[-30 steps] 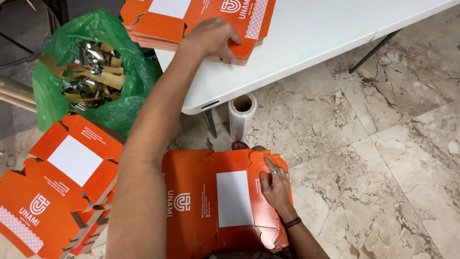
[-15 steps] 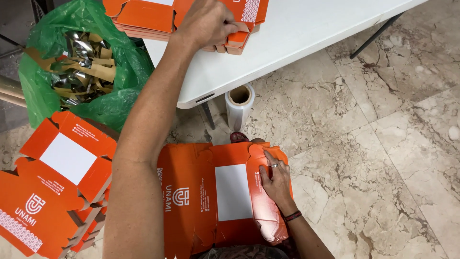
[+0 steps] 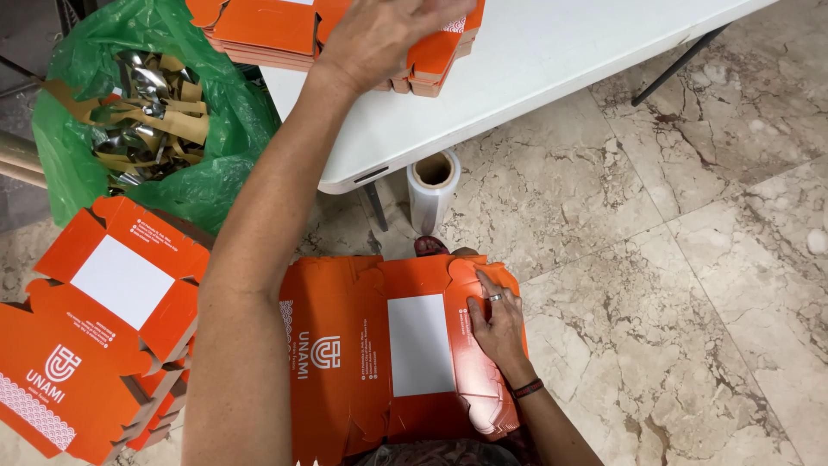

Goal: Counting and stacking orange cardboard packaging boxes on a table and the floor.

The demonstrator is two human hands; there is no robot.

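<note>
A white table [image 3: 552,60] with a smooth top stood at the far side over a floor [image 3: 690,259] of veined beige marble tiles. To the far left a green plastic bag [image 3: 69,164] gaped open, holding crumpled strips [image 3: 147,112] of brown paper and shiny silver film. On the table's far left part lay a stack [image 3: 267,30] of flat orange card blanks with scalloped edges. At the near left another pile [image 3: 95,336] of the same orange blanks sat on the floor, each with a white square panel.

Near the centre, on the person's lap, lay a flat orange box [image 3: 379,354] of printed card, with a white rectangle in its middle and curved tabs along its far edge.

The left hand [image 3: 379,39] reached far across to the table stack, palm down with fingers spread and curled over the top blanks; whether it gripped one could not be told. The right hand [image 3: 496,324] lay flat and open on the right side of the lap box, fingers extended and pressing the card; it wore a ring and a dark wristband.

A roll [image 3: 431,185] of clear film on a cardboard core stood upright on the floor, just beside the table's near edge.
</note>
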